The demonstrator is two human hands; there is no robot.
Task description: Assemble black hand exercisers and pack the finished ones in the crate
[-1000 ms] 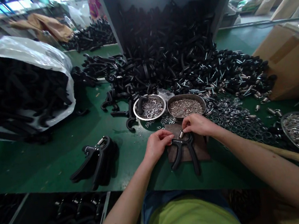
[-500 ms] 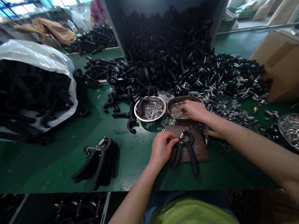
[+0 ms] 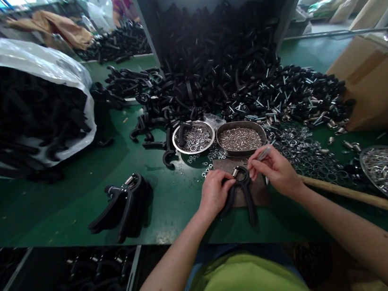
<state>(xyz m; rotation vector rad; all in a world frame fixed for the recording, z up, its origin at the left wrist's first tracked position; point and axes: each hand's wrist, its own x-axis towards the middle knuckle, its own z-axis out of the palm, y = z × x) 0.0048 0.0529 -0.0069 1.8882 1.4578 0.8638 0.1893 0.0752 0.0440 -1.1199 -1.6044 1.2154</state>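
A black plastic spring clamp [image 3: 248, 201] lies with its jaw end over a brown metal plate [image 3: 260, 195], a small coil spring [image 3: 235, 172] fitted near its top. My left hand [image 3: 215, 191] pinches the clamp's left side, beside the spring. My right hand [image 3: 276, 172] is closed round a slim silver metal tool [image 3: 264, 154], perhaps tweezers, whose end sticks up above the fingers. Its fingertips are close to the clamp's right jaw; anything tiny in them is hidden. An oval tin [image 3: 241, 152] of small metal pieces stands just beyond.
A round steel dish [image 3: 195, 152] holds washers. Stacked clamps [image 3: 130, 206] stand at left, near a white bag [image 3: 88, 102] of black parts. Black parts [image 3: 221, 80] heap up behind. A wooden handle [image 3: 346, 191], a rivet tray [image 3: 365, 175] and a carton [image 3: 374, 78] are at right.
My right hand has come out of the oval tin, down towards me to the clamp, with the slim metal tool in it. My left hand stays on the clamp.
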